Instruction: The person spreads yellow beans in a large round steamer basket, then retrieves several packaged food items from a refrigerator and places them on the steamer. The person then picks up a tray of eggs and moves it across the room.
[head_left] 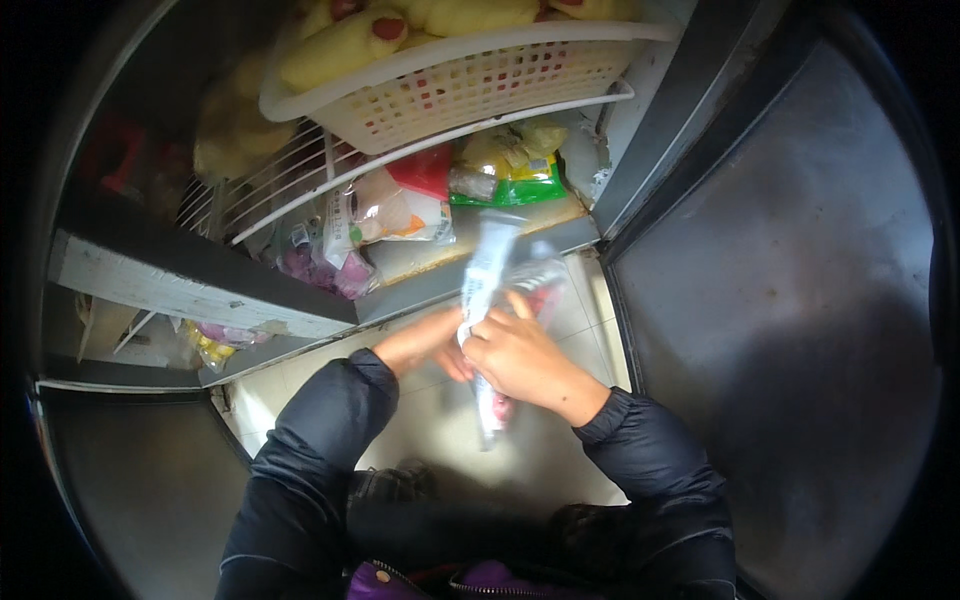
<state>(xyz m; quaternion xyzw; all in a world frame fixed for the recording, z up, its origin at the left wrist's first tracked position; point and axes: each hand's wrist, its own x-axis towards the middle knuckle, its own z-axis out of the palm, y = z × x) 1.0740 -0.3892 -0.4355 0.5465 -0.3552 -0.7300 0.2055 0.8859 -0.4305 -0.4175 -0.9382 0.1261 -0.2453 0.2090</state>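
Between my hands, above the floor, a white and clear plastic bag (486, 268) stands nearly upright, blurred by motion. Something red and pink shows through its clear part and near its lower end. My right hand (525, 355) grips the bag's middle, fingers curled and thumb side up. On the bag's other side, my left hand (430, 342) holds it with bent fingers, partly hidden behind the plastic and smeared. Just beyond lie a white food bag with an orange print (395, 212) and a green and yellow packet (520, 178), inside an open fridge or freezer cabinet.
A white slotted basket (480, 85) of yellow wrapped rolls rests on a wire shelf (300, 205) above the packets. An open dark door (780, 250) stands at right, another door (140, 490) at lower left. Pale floor tiles (440, 420) lie below my hands.
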